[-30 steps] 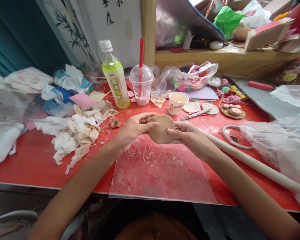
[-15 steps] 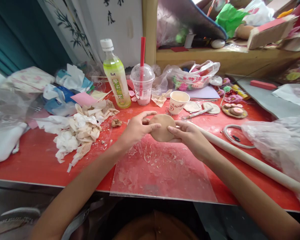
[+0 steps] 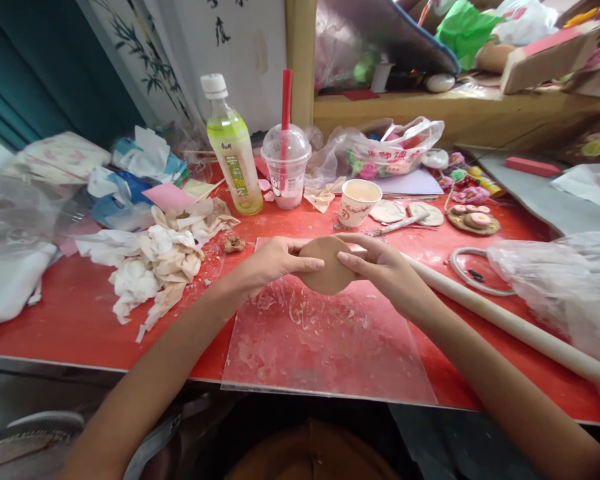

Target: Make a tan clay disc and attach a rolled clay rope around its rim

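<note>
Between my two hands is a flat, round tan clay disc (image 3: pixel 327 267), held up above a clear plastic sheet (image 3: pixel 325 360) on the red table. My left hand (image 3: pixel 283 262) grips its left edge, thumb lying across the near face and fingers mostly hidden behind. On the right edge my right hand (image 3: pixel 375 263) pinches it the same way, thumb on the face. Whitish clay smears and crumbs mark the sheet below. A small brown clay lump (image 3: pixel 234 245) lies left of my left hand. Beyond my right hand stands a paper cup (image 3: pixel 359 202).
Crumpled tissues (image 3: pixel 155 263) are heaped at left. A green drink bottle (image 3: pixel 234 150) and a lidded cup with a red straw (image 3: pixel 285 167) stand behind. A long pale rod (image 3: pixel 500 317) slants rightward, beside a cable loop (image 3: pixel 473 270) and plastic bag (image 3: pixel 570 287).
The clay disc has come slightly lower and tilts differently, with both thumbs shifted on its face. Both hands keep their hold. The whole view has moved a little.
</note>
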Tool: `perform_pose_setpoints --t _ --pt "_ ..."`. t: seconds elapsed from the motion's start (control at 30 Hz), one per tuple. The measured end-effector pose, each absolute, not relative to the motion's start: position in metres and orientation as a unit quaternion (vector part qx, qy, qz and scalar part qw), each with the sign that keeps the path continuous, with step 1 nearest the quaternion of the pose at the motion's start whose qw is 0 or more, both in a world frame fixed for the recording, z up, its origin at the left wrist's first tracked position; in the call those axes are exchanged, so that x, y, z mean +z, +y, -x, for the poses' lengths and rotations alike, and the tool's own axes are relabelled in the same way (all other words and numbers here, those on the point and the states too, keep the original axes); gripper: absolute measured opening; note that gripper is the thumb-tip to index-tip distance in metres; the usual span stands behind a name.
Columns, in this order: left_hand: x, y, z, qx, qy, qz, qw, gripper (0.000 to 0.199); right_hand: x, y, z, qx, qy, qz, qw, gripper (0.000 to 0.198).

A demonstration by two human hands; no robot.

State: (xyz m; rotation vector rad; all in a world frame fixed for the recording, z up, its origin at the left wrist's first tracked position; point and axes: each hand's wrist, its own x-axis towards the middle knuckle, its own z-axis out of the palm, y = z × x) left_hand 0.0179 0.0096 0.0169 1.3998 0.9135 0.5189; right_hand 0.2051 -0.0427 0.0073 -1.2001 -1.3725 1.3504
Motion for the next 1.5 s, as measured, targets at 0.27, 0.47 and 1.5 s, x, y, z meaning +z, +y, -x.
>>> perform_pose_setpoints --t 0.27,0.47,1.5 --pt "0.009 0.008 -0.021 0.370 0.407 -0.601 0.579 0.033 0.006 -0.039 -0.206 0.564 -0.522 0.468 0.436 0.042" --pt "0.006 0.013 -0.021 0.333 0.408 -0.628 0.573 0.039 -0.003 -0.036 -0.207 0.538 -0.540 0.456 0.460 0.027" --pt "0.007 0.013 -0.022 0.309 0.410 -0.637 0.575 0.028 -0.002 -0.036 -0.209 0.575 -0.470 0.463 0.483 0.036"
